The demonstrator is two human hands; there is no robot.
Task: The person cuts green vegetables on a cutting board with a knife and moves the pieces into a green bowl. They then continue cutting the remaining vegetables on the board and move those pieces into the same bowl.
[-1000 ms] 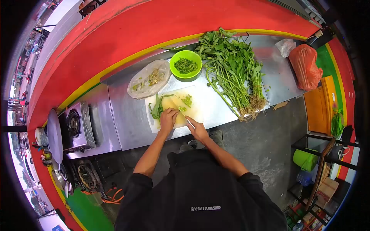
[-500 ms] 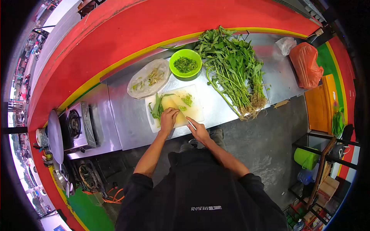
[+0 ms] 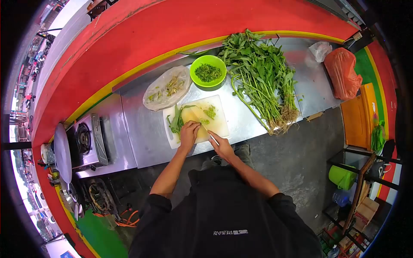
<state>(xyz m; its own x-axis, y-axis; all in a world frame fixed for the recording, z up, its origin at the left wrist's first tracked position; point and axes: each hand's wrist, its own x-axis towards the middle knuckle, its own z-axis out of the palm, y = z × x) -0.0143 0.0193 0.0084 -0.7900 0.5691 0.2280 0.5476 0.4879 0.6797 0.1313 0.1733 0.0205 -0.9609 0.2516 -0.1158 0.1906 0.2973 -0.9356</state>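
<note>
Slicing seems in progress: leafy greens (image 3: 175, 122) on the cutting board (image 3: 218, 128) are held by the curled left hand (image 3: 189, 134), the knife (image 3: 206, 127) is gripped in the closed right hand (image 3: 222, 148); for the next cut, steady holding seems needed.

Bowl (image 3: 222, 78) is lime green; its chopped greens (image 3: 208, 72) are darker. Cutting board (image 3: 219, 128) is off-white, yellowish at centre. Leafy bunch (image 3: 258, 69) is green, roots (image 3: 290, 114) brown. Wall (image 3: 180, 28) is red, yellow-striped. Shirt (image 3: 254, 206) is black, lettering (image 3: 230, 232) pale.
</note>
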